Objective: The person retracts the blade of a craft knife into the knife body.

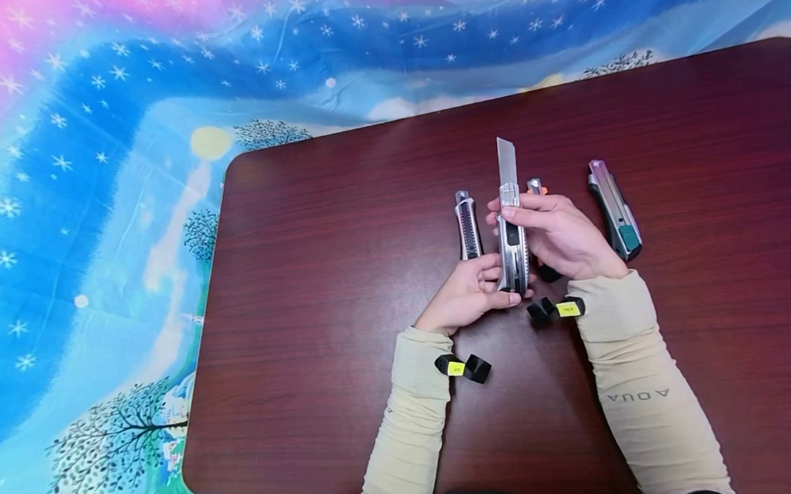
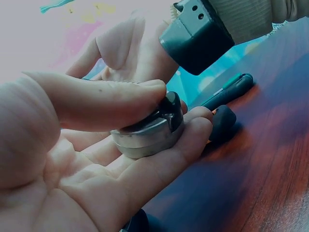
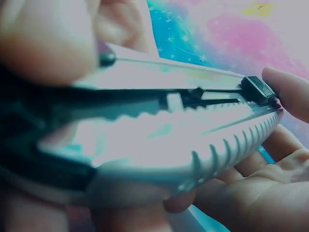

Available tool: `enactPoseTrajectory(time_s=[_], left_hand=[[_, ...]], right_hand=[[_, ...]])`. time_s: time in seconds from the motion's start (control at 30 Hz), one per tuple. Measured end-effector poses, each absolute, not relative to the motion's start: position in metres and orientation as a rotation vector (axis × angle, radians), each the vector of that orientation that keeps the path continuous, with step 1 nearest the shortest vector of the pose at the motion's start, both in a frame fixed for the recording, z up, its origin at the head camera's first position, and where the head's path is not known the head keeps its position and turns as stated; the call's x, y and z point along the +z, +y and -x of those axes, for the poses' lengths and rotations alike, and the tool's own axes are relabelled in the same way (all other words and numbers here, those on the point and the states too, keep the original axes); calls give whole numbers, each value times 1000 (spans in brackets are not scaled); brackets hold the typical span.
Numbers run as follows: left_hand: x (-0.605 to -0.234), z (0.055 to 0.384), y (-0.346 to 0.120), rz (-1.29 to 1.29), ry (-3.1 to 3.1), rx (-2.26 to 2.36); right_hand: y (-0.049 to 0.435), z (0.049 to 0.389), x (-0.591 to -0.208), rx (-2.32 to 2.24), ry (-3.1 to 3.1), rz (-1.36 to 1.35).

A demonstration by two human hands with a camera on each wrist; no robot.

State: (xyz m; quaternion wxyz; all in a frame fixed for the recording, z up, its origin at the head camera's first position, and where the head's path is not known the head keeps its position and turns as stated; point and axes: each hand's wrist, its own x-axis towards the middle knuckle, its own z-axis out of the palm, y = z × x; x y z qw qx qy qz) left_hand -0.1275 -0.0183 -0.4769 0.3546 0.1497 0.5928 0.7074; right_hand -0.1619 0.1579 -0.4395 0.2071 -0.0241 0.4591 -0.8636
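Note:
Both hands hold one silver-and-black snap-off utility knife [image 1: 515, 258] above the table, its long blade [image 1: 507, 164] extended and pointing away from me. The left hand [image 1: 461, 296] pinches the butt end of the handle; in the left wrist view, its thumb lies over the metal-and-black end [image 2: 145, 141] with fingers beneath. Higher up, the right hand [image 1: 567, 235] grips the handle near the blade opening, thumb on its face. A black ridged piece [image 3: 258, 90] shows at the handle's butt end in the right wrist view, beside the left fingers.
On the dark red table [image 1: 315, 283] lie a grey-and-black utility knife [image 1: 468, 228] left of the hands, one with orange parts [image 1: 536, 187] partly hidden behind the right hand, and a green-and-black one [image 1: 616, 212] to the right. A patterned cloth [image 1: 148, 65] hangs behind.

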Motion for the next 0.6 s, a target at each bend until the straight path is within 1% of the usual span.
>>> enactPoseTrajectory(time_s=[0.6], left_hand=[[-477,129,-19,-380,1532,1832]], right_hand=[[160,163,-442,-2390,1188,102]])
